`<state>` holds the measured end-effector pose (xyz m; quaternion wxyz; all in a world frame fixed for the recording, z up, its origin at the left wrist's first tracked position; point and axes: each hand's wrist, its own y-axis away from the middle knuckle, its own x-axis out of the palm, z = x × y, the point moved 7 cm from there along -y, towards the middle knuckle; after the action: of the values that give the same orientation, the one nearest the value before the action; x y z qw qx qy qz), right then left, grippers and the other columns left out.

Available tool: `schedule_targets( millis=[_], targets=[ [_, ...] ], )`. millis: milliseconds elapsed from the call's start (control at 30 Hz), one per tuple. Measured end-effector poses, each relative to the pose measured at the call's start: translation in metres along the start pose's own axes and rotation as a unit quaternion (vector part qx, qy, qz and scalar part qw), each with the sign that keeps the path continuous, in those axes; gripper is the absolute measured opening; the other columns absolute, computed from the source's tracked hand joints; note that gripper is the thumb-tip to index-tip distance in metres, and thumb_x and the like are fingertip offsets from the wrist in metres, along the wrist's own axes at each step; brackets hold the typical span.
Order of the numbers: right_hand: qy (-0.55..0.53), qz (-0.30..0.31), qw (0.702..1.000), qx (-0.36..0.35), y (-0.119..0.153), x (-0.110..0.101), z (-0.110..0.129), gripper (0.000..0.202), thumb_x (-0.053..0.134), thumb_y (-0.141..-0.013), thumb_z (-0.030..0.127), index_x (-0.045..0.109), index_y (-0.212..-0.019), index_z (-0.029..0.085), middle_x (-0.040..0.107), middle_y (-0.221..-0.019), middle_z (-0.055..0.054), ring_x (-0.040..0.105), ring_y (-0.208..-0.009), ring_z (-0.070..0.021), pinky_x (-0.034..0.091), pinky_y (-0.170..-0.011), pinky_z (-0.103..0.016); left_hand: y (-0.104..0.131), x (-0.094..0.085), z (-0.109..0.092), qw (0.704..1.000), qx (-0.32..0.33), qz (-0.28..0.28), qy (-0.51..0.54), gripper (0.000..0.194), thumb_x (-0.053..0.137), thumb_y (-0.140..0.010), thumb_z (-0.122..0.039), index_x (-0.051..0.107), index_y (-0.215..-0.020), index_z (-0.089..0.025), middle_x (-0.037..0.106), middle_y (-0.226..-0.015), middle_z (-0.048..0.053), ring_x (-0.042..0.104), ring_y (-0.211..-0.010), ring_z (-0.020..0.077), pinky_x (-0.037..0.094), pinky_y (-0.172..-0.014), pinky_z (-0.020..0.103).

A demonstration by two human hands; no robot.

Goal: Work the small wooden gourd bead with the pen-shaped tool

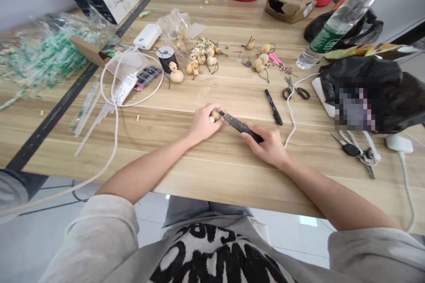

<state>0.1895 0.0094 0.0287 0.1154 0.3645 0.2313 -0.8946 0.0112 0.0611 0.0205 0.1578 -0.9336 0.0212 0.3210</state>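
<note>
My left hand (206, 122) is closed around a small pale gourd (216, 115), held low over the wooden table in front of me. In my right hand (267, 143) is a slim dark hand tool (237, 124) with a narrow tip; its exact kind is not clear. That tip reaches the gourd, close to the left fingertips. Fingers hide part of the gourd. Ahead lies a cluster of small gourds (202, 55), several with dark cords and drawn faces. One gourd with a face (175, 73) rests beside a spool of black cord (167, 59).
A black marker (273, 107) and scissors (295, 90) lie to the right, near a white cable and a plastic bottle (327, 35). More gourds (260, 61) sit by a pink item. On the left are a compartment box (146, 77), a looping white cable and wrapped green-white sticks (49, 55).
</note>
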Motion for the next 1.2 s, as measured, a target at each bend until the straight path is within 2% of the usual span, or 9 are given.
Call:
schedule_targets(
  millis=[300, 633, 767, 900, 1100, 1200],
  targets=[
    [0.004, 0.002, 1.000, -0.010, 0.0000, -0.0004, 0.0009, 0.033, 0.053, -0.089, 0.032, 0.066, -0.116, 0.018, 0.073, -0.080, -0.005, 0.069, -0.072, -0.0200, 0.053, -0.068, -0.028, -0.0003, 0.0014, 0.0008, 1.000, 0.006, 0.000, 0.000, 0.021, 0.063, -0.067, -0.019, 0.065, -0.087, -0.016, 0.070, -0.085, 0.002, 0.059, -0.071, 0.0124, 0.045, -0.070, 0.023],
    [0.013, 0.022, 0.999, -0.022, 0.0013, 0.0039, -0.0007, 0.033, 0.053, -0.089, 0.034, 0.066, -0.115, 0.019, 0.073, -0.086, -0.006, 0.069, -0.077, -0.0209, 0.053, -0.069, -0.029, -0.0003, 0.0003, 0.0006, 1.000, -0.002, 0.003, 0.000, 0.025, 0.060, -0.064, -0.012, 0.065, -0.088, -0.016, 0.068, -0.079, 0.001, 0.057, -0.066, 0.0114, 0.044, -0.067, 0.022],
    [0.004, 0.010, 1.000, -0.006, 0.0005, 0.0015, -0.0011, 0.032, 0.053, -0.089, 0.033, 0.066, -0.115, 0.018, 0.072, -0.079, -0.005, 0.067, -0.069, -0.0188, 0.052, -0.065, -0.028, -0.0002, 0.0005, 0.0011, 1.000, -0.001, 0.003, -0.001, 0.021, 0.062, -0.066, -0.017, 0.065, -0.087, -0.016, 0.068, -0.079, 0.001, 0.058, -0.068, 0.0122, 0.044, -0.068, 0.023],
    [-0.006, 0.001, 1.000, 0.003, -0.0003, -0.0009, -0.0007, 0.032, 0.053, -0.089, 0.031, 0.066, -0.115, 0.017, 0.074, -0.082, -0.005, 0.068, -0.069, -0.0179, 0.052, -0.064, -0.026, 0.0000, 0.0009, 0.0012, 1.000, 0.001, 0.001, -0.003, 0.020, 0.062, -0.068, -0.019, 0.065, -0.087, -0.017, 0.070, -0.085, 0.002, 0.058, -0.069, 0.0121, 0.045, -0.070, 0.023],
    [0.011, 0.024, 1.000, -0.014, 0.0014, 0.0040, -0.0005, 0.034, 0.053, -0.089, 0.033, 0.065, -0.117, 0.019, 0.074, -0.091, -0.007, 0.069, -0.079, -0.0210, 0.053, -0.070, -0.029, 0.0000, 0.0011, 0.0017, 1.000, -0.010, 0.008, -0.006, 0.025, 0.060, -0.065, -0.013, 0.065, -0.089, -0.017, 0.067, -0.078, 0.001, 0.057, -0.067, 0.0119, 0.044, -0.067, 0.023],
    [0.001, 0.019, 1.000, -0.003, 0.0013, 0.0030, -0.0011, 0.034, 0.052, -0.089, 0.034, 0.065, -0.117, 0.020, 0.074, -0.088, -0.006, 0.069, -0.078, -0.0206, 0.053, -0.069, -0.029, 0.0000, 0.0007, 0.0014, 1.000, -0.011, 0.009, -0.012, 0.023, 0.061, -0.066, -0.016, 0.064, -0.089, -0.017, 0.067, -0.077, 0.001, 0.058, -0.067, 0.0123, 0.045, -0.068, 0.023]
  ],
)
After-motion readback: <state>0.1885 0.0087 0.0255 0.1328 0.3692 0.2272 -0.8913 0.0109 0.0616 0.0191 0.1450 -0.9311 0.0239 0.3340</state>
